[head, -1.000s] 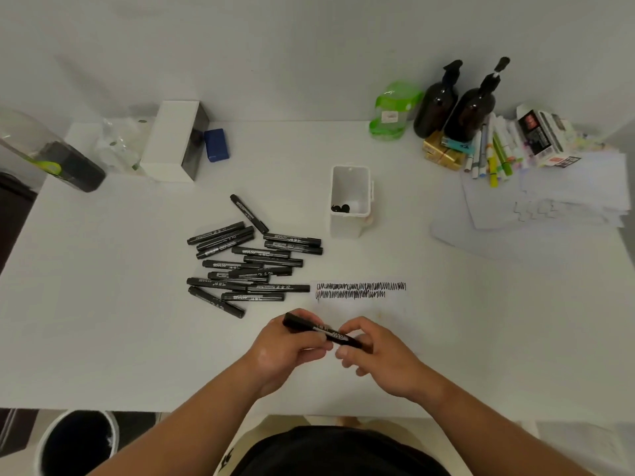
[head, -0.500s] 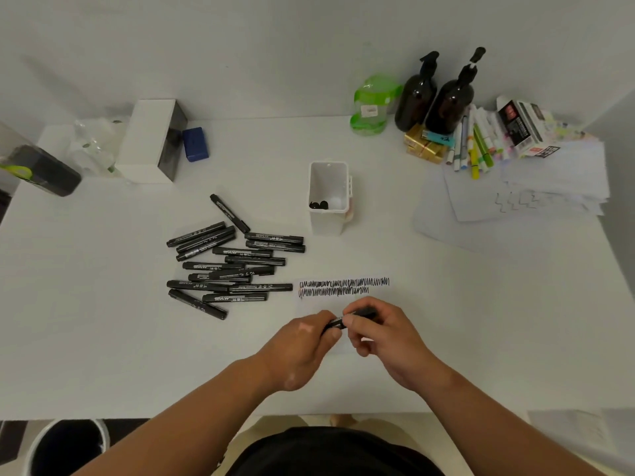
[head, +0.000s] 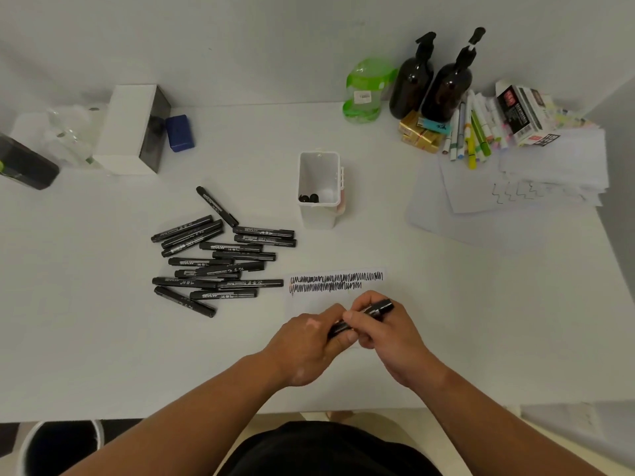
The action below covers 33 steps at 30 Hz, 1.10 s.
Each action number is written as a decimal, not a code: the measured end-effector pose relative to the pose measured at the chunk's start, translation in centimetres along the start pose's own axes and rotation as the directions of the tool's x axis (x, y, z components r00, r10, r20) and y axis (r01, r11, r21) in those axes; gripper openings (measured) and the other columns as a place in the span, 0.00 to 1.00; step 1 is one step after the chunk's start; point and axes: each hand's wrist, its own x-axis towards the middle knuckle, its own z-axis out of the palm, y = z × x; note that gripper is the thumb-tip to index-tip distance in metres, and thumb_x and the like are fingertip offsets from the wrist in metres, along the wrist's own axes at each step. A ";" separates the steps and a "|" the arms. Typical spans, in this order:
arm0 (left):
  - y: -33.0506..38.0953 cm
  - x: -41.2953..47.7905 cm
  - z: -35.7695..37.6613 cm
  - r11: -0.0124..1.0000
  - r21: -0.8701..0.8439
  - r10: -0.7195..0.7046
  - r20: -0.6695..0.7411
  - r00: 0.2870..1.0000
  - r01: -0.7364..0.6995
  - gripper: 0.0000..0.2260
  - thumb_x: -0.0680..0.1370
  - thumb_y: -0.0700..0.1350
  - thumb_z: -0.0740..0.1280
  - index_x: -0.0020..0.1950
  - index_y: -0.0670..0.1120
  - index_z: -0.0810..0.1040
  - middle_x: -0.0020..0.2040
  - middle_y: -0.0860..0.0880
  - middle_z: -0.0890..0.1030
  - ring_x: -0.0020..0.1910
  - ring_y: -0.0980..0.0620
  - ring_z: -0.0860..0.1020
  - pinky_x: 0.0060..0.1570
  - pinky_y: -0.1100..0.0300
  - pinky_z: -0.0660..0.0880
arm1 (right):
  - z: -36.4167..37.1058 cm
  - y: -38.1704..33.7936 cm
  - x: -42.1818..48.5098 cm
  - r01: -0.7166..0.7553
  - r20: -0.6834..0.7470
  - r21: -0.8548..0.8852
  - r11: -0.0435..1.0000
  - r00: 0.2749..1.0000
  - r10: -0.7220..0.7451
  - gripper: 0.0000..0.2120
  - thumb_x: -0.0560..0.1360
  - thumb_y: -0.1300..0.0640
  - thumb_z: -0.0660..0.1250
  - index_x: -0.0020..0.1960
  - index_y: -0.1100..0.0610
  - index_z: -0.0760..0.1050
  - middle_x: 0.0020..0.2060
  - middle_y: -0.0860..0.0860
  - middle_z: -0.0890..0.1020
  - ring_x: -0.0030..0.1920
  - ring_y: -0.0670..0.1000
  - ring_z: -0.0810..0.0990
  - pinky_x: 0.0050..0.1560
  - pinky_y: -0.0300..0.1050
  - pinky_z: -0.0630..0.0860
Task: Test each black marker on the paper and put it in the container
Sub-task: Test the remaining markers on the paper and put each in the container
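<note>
Marker [head: 377, 308], perhaps capped, between left and right fingers [head: 356, 317].

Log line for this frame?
left hand, right hand: grip one marker | paper: two scribble rows | container: markers inside | marker pile: beside paper

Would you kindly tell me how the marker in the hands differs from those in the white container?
The held marker lies slanted, gripped by the left hand and right hand; the container markers stand on end. The held marker shows its barrel; the container markers show only two ends. All are black.
</note>
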 end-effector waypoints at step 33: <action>-8.5 1.0 4.7 0.871 0.412 -0.241 -0.113 0.964 0.267 0.28 0.81 0.56 0.61 0.77 0.66 0.51 0.80 0.54 0.43 0.54 0.50 0.79 0.48 0.54 0.78 | -5.3 4.1 5.4 0.102 -0.343 -0.401 0.911 0.905 -0.252 0.07 0.75 0.63 0.75 0.48 0.52 0.84 0.41 0.39 0.86 0.43 0.39 0.84 0.45 0.28 0.75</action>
